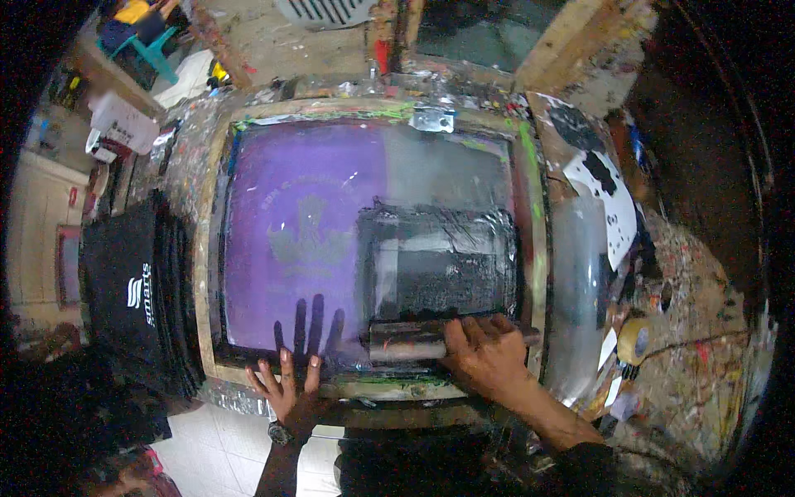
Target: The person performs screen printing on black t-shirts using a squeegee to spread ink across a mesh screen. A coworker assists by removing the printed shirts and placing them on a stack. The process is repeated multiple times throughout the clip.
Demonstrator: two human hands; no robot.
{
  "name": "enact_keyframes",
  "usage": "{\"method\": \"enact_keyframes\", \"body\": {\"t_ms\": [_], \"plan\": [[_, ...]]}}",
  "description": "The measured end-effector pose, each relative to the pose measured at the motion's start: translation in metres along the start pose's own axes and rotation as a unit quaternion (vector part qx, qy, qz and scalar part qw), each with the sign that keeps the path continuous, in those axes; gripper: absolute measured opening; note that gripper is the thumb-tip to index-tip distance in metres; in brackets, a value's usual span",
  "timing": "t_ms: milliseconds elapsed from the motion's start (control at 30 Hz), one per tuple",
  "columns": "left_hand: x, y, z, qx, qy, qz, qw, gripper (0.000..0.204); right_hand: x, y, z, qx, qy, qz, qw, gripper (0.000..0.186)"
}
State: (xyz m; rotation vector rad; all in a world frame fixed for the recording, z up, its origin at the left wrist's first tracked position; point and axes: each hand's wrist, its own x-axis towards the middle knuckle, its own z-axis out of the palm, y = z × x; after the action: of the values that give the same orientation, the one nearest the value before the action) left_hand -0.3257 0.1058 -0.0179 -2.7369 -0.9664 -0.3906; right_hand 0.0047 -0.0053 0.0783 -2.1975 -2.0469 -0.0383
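Note:
A wooden-framed printing screen (207, 273) lies flat in front of me. Its mesh is purple (257, 224) on the left, with a faint emblem, and grey on the right. Wet black ink (439, 273) covers a rectangle in the lower right part. My right hand (489, 356) grips a squeegee (406, 341) from above, laid sideways along the near edge of that ink. Beside it to the left, my left hand (290, 385) rests at the near rail of the frame with its fingers spread, holding nothing. A watch is on that wrist.
A stack of black printed fabric (124, 290) stands left of the screen, a white plastic container (124, 124) behind it. To the right are a clear plastic sheet or tube (577, 290), a tape roll (633, 341) and ink-stained paper (609, 199). A metal hinge clamp (432, 121) sits on the far rail.

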Motion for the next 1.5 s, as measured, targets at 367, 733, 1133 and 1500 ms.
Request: {"method": "enact_keyframes", "body": {"t_ms": [367, 733, 1133, 1500], "plan": [[0.008, 0.009, 0.002, 0.015, 0.020, -0.013, 1.000, 0.114, -0.037, -0.029, -0.003, -0.019, 0.043, 0.002, 0.999, 0.052], [0.019, 0.010, 0.000, -0.044, 0.013, -0.014, 0.999, 0.114, 0.102, 0.080, -0.005, -0.030, 0.054, -0.002, 0.998, 0.064], [-0.005, 0.005, 0.013, 0.058, 0.061, -0.003, 0.996, 0.101, 0.014, 0.017, 0.012, 0.012, -0.021, 0.030, 0.999, 0.059], [0.012, 0.002, 0.010, 0.120, 0.130, 0.054, 0.983, 0.096, -0.045, -0.029, -0.001, -0.023, 0.073, 0.031, 0.997, 0.047]]}}
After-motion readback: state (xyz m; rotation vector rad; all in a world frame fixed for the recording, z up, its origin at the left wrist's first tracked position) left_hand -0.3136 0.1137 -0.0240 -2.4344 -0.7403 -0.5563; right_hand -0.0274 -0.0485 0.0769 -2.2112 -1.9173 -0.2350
